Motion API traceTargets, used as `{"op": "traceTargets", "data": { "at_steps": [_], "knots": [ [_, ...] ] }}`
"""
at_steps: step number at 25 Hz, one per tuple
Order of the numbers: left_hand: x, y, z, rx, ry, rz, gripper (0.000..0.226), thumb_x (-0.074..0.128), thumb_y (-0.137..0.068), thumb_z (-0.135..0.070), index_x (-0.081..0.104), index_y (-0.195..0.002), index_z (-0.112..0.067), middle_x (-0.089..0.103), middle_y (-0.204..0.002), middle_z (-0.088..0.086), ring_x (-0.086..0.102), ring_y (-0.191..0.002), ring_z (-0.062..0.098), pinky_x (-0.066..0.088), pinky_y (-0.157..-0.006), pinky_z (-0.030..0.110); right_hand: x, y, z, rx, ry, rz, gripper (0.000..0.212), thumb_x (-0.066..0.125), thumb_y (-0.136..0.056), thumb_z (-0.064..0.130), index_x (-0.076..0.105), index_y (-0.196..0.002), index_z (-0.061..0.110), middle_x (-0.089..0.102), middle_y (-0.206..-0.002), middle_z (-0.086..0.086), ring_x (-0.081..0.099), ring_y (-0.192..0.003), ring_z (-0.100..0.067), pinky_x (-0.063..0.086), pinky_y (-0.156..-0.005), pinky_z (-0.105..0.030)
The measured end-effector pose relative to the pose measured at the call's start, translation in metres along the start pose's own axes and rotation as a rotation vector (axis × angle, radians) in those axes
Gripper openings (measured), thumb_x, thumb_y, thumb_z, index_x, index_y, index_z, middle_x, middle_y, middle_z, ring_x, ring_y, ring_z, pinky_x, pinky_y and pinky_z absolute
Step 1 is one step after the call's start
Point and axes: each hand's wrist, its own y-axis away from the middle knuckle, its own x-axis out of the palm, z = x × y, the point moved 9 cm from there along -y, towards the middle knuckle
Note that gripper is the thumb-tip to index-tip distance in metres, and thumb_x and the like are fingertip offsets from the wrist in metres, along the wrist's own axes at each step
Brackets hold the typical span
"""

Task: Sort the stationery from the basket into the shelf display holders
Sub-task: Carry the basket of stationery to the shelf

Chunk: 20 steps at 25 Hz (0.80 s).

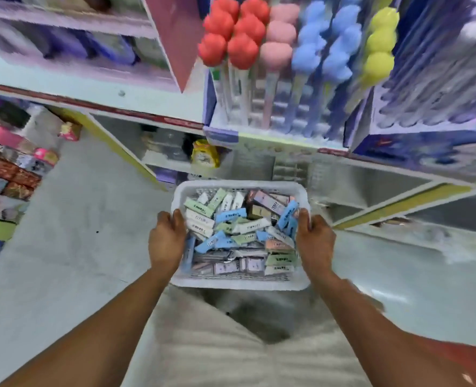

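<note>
- My left hand grips the left rim of the white basket, fingers curled over it.
- My right hand grips the right rim likewise.
- The basket, full of small pastel stationery boxes, hangs above the floor below the shelf display holders.

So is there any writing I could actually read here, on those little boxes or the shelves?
None can be read.
Small pastel cardboard boxes in the white plastic mesh basket: dark print, too blurred to read.
Red strip on the shelf edge: blurred.
Yellow packet under the shelf: blurred print.
Purple pen display holder: label unreadable.
</note>
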Motion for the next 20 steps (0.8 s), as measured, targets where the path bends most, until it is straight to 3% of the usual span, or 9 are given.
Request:
{"op": "traceTargets", "data": {
  "at_steps": [3, 7, 12, 16, 20],
  "knots": [
    [0.049, -0.016, 0.014, 0.089, -0.01, 0.085, 0.034, 0.041, -0.102, -0.033, 0.045, -0.083, -0.005, 0.061, -0.081, 0.03, 0.06, -0.079, 0.046, 0.035, -0.061, 0.039, 0.02, -0.001, -0.046, 0.063, 0.018, -0.071, 0.052, 0.044, -0.102, 0.05, 0.051, -0.068, 0.011, 0.055, -0.063, -0.008, 0.052, -0.062, -0.028, 0.039, -0.062, -0.036],
    [0.139, -0.021, 0.044, 0.153, -0.02, 0.186, 0.037, 0.042, -0.101, -0.036, 0.044, -0.08, -0.006, 0.052, -0.068, 0.014, 0.06, -0.075, 0.042, 0.035, -0.059, 0.036, 0.052, -0.016, -0.128, 0.143, 0.037, -0.103, 0.054, 0.043, -0.102, 0.049, 0.048, -0.066, 0.01, 0.055, -0.067, -0.013, 0.055, -0.068, -0.033, 0.039, -0.063, -0.036],
    [0.248, -0.026, 0.084, 0.208, -0.089, 0.208, 0.039, 0.038, -0.102, -0.039, 0.048, -0.083, -0.007, 0.058, -0.075, 0.016, 0.062, -0.078, 0.039, 0.038, -0.061, 0.034, 0.102, -0.057, -0.219, 0.188, 0.12, -0.102, 0.052, 0.04, -0.102, 0.049, 0.052, -0.075, 0.007, 0.055, -0.074, -0.009, 0.055, -0.075, -0.032, 0.039, -0.066, -0.035],
    [0.28, -0.024, 0.102, 0.209, -0.114, 0.127, 0.042, 0.035, -0.102, -0.041, 0.054, -0.093, -0.005, 0.067, -0.092, 0.021, 0.062, -0.084, 0.039, 0.041, -0.064, 0.035, 0.132, -0.077, -0.249, 0.114, 0.103, -0.103, 0.054, 0.04, -0.102, 0.05, 0.061, -0.087, 0.002, 0.063, -0.084, -0.016, 0.06, -0.082, -0.036, 0.045, -0.07, -0.037],
    [0.276, 0.007, 0.117, 0.225, -0.068, 0.078, 0.043, 0.036, -0.102, -0.039, 0.057, -0.097, -0.002, 0.066, -0.1, 0.025, 0.062, -0.091, 0.041, 0.04, -0.068, 0.037, 0.119, -0.071, -0.254, -0.007, 0.128, -0.139, 0.056, 0.039, -0.103, 0.048, 0.065, -0.094, -0.001, 0.068, -0.099, -0.023, 0.062, -0.09, -0.038, 0.04, -0.07, -0.035]
  ]
}}
